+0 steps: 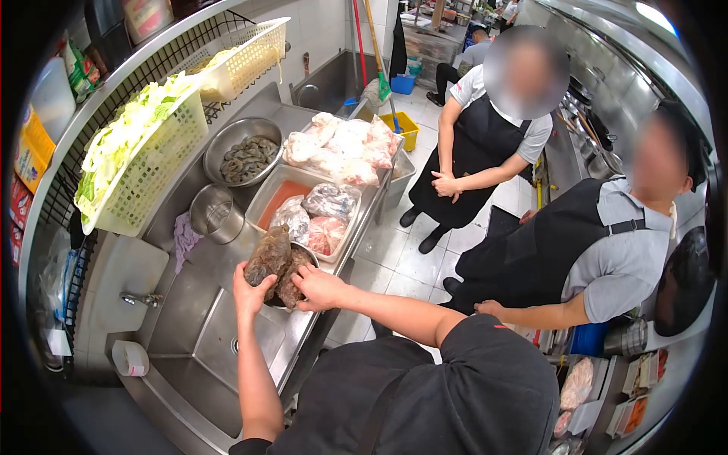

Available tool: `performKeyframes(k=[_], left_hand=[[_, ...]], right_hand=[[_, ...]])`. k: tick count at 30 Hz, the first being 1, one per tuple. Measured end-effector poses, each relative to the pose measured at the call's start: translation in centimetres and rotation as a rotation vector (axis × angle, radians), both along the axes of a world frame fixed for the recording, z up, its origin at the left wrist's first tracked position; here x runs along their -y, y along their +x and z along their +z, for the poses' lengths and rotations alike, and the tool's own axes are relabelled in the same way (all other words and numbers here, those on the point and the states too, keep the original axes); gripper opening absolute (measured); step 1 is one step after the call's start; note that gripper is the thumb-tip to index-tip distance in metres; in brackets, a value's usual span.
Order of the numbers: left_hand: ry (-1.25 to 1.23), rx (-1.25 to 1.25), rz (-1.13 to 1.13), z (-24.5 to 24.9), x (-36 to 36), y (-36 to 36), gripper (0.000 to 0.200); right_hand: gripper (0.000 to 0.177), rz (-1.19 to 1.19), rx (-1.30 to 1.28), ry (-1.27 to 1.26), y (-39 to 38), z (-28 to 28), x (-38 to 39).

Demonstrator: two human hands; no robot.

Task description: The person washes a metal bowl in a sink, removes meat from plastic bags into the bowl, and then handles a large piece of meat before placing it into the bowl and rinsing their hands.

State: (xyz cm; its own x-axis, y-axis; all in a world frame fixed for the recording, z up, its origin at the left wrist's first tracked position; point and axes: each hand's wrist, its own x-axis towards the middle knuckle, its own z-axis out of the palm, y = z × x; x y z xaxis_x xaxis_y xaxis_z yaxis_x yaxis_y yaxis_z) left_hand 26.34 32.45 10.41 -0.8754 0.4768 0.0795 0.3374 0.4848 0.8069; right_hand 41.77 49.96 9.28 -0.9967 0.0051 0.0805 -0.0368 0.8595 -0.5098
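My left hand (252, 290) grips a dark, mottled brown fish (268, 256) from its near side, thumb against it. A second brown fish (291, 282) lies beside it, and the fingers of my right hand (317, 289) are closed on that one. Both fish are over a round metal bowl, mostly hidden beneath them, at the sink's edge. Just beyond is a white plastic tub (346, 244) with reddish liquid and several bagged pieces of meat. Fine detail of the fish is too small to make out.
The steel sink (205, 303) is at my left. Behind it stand an empty-looking steel pot (215, 214) and a bowl of shrimp (249, 152). Bagged pale meat (341, 148) sits farther back. Leafy greens fill a basket (144, 163) on the rack. Two people in aprons stand to the right.
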Motion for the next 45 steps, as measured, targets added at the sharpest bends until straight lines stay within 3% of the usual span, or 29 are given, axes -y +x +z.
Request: performKeyframes(k=[4, 10, 17, 23, 26, 29, 30, 32, 34, 35, 37, 41, 45], left_hand=[[-0.038, -0.057, 0.024, 0.3, -0.1, 0.4, 0.073], [0.027, 0.032, -0.013, 0.3, 0.0, 0.1, 0.068], [0.029, 0.062, 0.0, 0.9, 0.0, 0.5, 0.067], [0.029, 0.046, 0.007, 0.4, 0.3, 0.3, 0.068], [0.02, 0.063, 0.004, 0.5, 0.2, 0.2, 0.07], [0.056, 0.023, -0.023, -1.9, 0.7, -0.9, 0.074], [0.049, 0.027, -0.016, -1.2, 1.0, -0.6, 0.075], [0.012, 0.056, 0.011, 0.4, 0.5, 0.1, 0.075], [-0.015, 0.083, 0.046, 1.0, 0.6, 0.3, 0.074], [0.006, 0.099, 0.033, 1.0, 0.6, 0.3, 0.074], [0.028, 0.115, 0.019, 0.9, 0.7, 0.3, 0.074], [0.05, 0.152, 0.015, 1.3, 0.6, 0.3, 0.075], [0.103, 0.206, 0.014, 2.0, 0.8, 0.8, 0.075]], right_hand=[[0.058, 0.009, -0.058, -0.081, 0.5, -1.1, -1.1], [0.026, 0.026, -0.153, -0.186, -1.0, -4.5, -3.1], [0.027, 0.061, -0.142, -0.152, -0.9, -3.5, -3.5], [0.017, 0.026, -0.194, -0.237, -2.0, -4.2, -4.2], [0.015, -0.074, -0.271, -0.363, -2.2, -3.4, -4.3], [0.031, -0.168, -0.519, -0.277, -3.0, -3.8, -4.0], [0.034, -0.177, -0.573, -0.199, -3.4, -3.8, -4.2], [0.032, -0.229, -0.643, -0.291, -2.8, -0.4, -3.4], [0.023, -0.24, -0.584, -0.394, -2.6, 1.4, -3.0], [0.021, -0.152, -0.411, -0.405, -2.5, 1.5, -3.3], [0.021, -0.113, -0.265, -0.372, -2.9, -0.7, -3.9], [0.024, -0.207, -0.335, -0.422, -2.4, -0.6, -4.0], [0.027, -0.286, -0.105, -0.42, -2.2, 0.6, -4.2]])
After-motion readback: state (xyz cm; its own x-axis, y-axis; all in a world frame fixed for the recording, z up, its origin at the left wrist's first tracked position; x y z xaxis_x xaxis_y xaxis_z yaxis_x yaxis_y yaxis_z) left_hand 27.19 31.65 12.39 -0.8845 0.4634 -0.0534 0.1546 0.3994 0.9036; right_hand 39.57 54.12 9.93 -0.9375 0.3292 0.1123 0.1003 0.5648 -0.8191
